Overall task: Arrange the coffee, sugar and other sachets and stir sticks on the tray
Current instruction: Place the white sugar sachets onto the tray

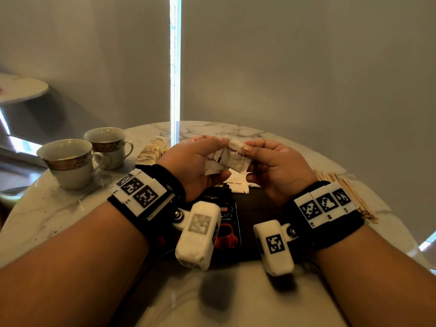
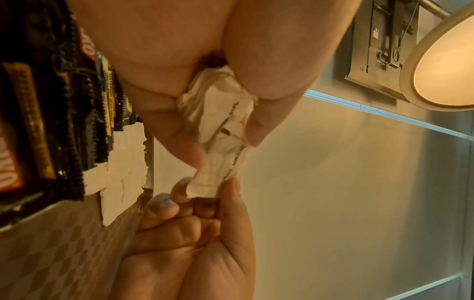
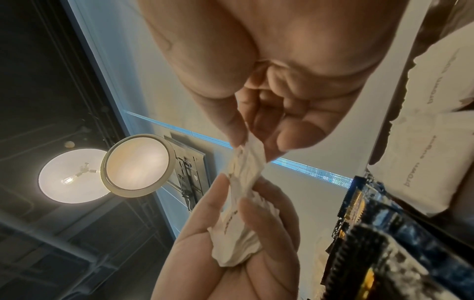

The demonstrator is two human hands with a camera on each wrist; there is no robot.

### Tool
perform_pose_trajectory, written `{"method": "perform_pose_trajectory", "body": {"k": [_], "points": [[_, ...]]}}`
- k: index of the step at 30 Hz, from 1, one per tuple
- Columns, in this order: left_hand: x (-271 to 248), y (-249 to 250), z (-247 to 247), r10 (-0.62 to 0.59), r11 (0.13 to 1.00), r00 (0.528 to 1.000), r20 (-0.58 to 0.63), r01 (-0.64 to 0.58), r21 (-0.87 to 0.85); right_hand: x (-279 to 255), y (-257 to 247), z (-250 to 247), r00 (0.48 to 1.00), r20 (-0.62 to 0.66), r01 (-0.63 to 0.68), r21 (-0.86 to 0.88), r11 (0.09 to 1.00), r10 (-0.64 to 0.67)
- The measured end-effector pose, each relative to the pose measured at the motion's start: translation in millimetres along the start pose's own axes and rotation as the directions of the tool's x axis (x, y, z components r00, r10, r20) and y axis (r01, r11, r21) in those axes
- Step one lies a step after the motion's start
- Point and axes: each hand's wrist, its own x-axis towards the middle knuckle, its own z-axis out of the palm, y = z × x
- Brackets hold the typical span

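Both hands are up over the tray and I've got them sharing one bundle; my left hand (image 1: 195, 166) is curled round a crumpled wad of white brown sugar sachets (image 1: 226, 159), thumb on top, fingers wrapped underneath; my right hand (image 1: 276, 166) pinches the far end of the top sachet between thumb and forefinger, the other fingers loosely curled behind. From the left wrist view the sachets (image 2: 220, 121) bunch in the palm and one tails out to the right fingertips (image 2: 228, 192); from the right wrist view the same strip of paper (image 3: 246, 168) stretches between the two hands, held clear of the surface.

Under the hands lies the dark tray (image 1: 257, 208); on it I see a row of black instant coffee sachets (image 1: 226, 220) overlapping one another on the left part, and more brown sugar sachets lying flat (image 1: 238, 184) just beyond them, near the far edge. Off the tray, on the marble table (image 1: 59, 208), a spread of wooden stir sticks (image 1: 349, 192) sits to the right; a fan of pale beige sachets (image 1: 153, 149) lies to the left of the hands; two gold-banded teacups (image 1: 70, 161) stand further left, side by side.
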Motion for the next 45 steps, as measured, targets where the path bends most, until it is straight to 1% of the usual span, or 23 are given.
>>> {"method": "perform_pose_trajectory", "body": {"k": [3, 10, 12, 15, 18, 22, 25, 28, 34, 37, 41, 45], "points": [[0, 0, 1, -0.009, 1.000, 1.000, -0.027, 0.008, -0.016, 2, 1, -1, 1.000, -0.009, -0.004, 0.012, 1.000, 0.004], [2, 0, 2, -0.035, 0.999, 0.998, -0.044, 0.033, -0.038, 9, 0, -7, 1.000, -0.027, 0.000, 0.034, 0.999, 0.001], [2, 0, 1, -0.039, 0.998, 0.997, -0.061, 0.036, -0.054, 14, -2, -14, 0.998, -0.065, 0.005, 0.052, 0.999, -0.002], [4, 1, -1, -0.043, 0.997, 0.995, -0.086, 0.038, -0.065, 22, -7, -30, 0.983, -0.185, 0.002, 0.074, 0.997, 0.012], [5, 1, -2, -0.048, 0.997, 0.995, -0.092, 0.042, -0.068, 33, -2, -51, 0.957, -0.281, -0.064, 0.039, 0.997, 0.072], [5, 0, -2, -0.048, 0.997, 0.995, -0.083, 0.043, -0.071, 50, 20, -76, 0.915, -0.348, -0.243, -0.076, 0.967, 0.203], [5, 1, -2, -0.049, 0.997, 0.995, -0.085, 0.044, -0.070, 52, 29, -82, 0.892, -0.330, -0.371, -0.138, 0.918, 0.310], [4, 1, -2, -0.047, 0.997, 0.996, -0.082, 0.041, -0.071, 50, 30, -82, 0.879, -0.297, -0.432, -0.163, 0.887, 0.374], [4, 1, -2, -0.043, 0.997, 0.996, -0.081, 0.038, -0.066, 55, 34, -87, 0.863, -0.273, -0.494, -0.271, 0.826, 0.426], [4, 1, -2, -0.040, 0.997, 0.996, -0.081, 0.035, -0.065, 56, 34, -86, 0.862, -0.254, -0.502, -0.309, 0.808, 0.439], [3, 1, -2, -0.043, 0.997, 0.996, -0.079, 0.038, -0.063, 58, 36, -88, 0.860, -0.254, -0.508, -0.355, 0.785, 0.442], [4, 0, -2, -0.044, 0.997, 0.995, -0.091, 0.038, -0.060, 55, 34, -88, 0.858, -0.286, -0.510, -0.366, 0.779, 0.427]]}}
